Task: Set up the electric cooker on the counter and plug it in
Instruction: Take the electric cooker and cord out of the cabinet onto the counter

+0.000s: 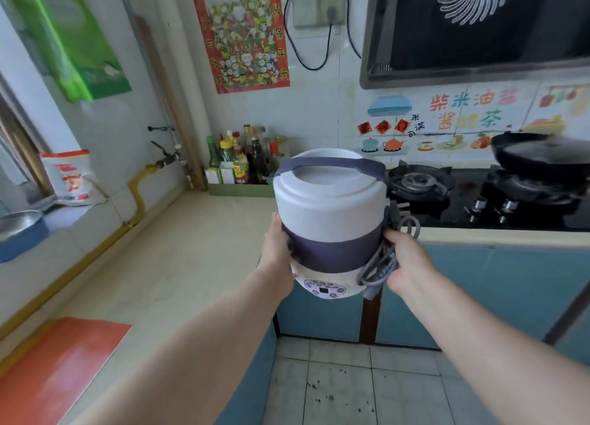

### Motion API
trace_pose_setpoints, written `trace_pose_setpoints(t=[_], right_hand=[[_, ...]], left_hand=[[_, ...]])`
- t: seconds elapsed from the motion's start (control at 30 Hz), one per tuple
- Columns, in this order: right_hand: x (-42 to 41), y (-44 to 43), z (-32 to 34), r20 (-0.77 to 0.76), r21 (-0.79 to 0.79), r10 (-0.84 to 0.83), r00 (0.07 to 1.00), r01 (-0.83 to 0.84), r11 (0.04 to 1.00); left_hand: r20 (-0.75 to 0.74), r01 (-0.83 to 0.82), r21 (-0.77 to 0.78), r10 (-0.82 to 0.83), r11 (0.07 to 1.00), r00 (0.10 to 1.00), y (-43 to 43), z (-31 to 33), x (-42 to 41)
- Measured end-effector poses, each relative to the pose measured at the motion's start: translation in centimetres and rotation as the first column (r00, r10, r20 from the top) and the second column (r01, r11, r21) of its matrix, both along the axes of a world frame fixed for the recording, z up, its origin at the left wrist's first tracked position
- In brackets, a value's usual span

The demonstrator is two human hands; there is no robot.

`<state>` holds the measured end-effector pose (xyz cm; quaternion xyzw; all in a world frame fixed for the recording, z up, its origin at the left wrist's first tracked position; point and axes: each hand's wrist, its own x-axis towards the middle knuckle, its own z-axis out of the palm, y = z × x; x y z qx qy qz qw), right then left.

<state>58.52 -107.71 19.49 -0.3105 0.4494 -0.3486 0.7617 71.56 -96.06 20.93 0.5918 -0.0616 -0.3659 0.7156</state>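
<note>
I hold a white and purple electric cooker (329, 213) in the air in front of the counter corner, tilted slightly toward me, with its round control panel facing down. My left hand (277, 252) presses its left side. My right hand (404, 261) grips its right side together with the bundled grey power cord (383, 261), whose plug sticks up beside the lid. The beige counter (191, 249) lies below and to the left. A wall socket (319, 7) with a black cable plugged in is high on the back wall.
Sauce bottles (242, 159) stand in the back corner. A gas hob (447, 194) with a black pan (539, 153) lies at right. An orange board (60, 367) rests on the near left counter. A gas valve and yellow pipe (140, 188) run along the left wall.
</note>
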Motion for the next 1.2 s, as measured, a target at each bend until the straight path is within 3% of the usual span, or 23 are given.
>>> trace_pose_setpoints(t=[0.5,0.8,1.03,1.2], right_hand=[[13.3,-25.5,-1.2,-0.021,0.047,0.113,0.993,-0.112,0.993],[20.0,-30.9,-4.8,-0.025,0.145,0.113,0.993,-0.108,0.984],[24.4,-34.7,-8.0,-0.148,0.128,0.050,0.988,-0.031,0.991],[26.0,-36.4,-9.9,-0.117,0.174,0.037,0.992,-0.016,0.985]], left_hand=[[-0.080,-0.078,0.063,0.083,0.995,0.993,-24.5,-2.6,13.0],[-0.103,-0.045,0.138,0.060,0.989,0.993,-30.7,-5.7,20.5],[-0.161,0.047,0.132,-0.025,0.990,0.987,-34.7,-8.6,25.9],[-0.203,0.066,0.123,-0.040,0.990,0.978,-37.0,-9.9,27.9]])
